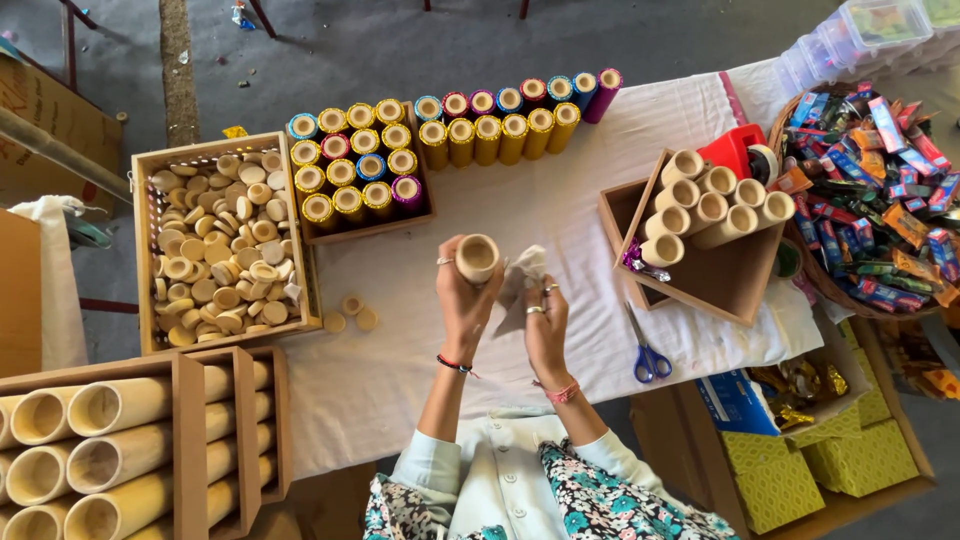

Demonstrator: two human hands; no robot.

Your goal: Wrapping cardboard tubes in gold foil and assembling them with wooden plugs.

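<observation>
The left hand (462,300) is gripping 1 bamboo tube (477,258) upright above the white-clothed worktop (560,170), fingers curled around its wall. The right hand (545,325) is pinching 1 pale cloth (520,280) just beside the tube's mouth. A slipping grip could be letting the tube drop onto the 3 loose caps (350,313) below. 1 pair of blue scissors (648,358) is lying near the right wrist, where the cloth might be snagging. 9 plain tubes (710,205) are sitting in the tilted tray (720,285).
</observation>
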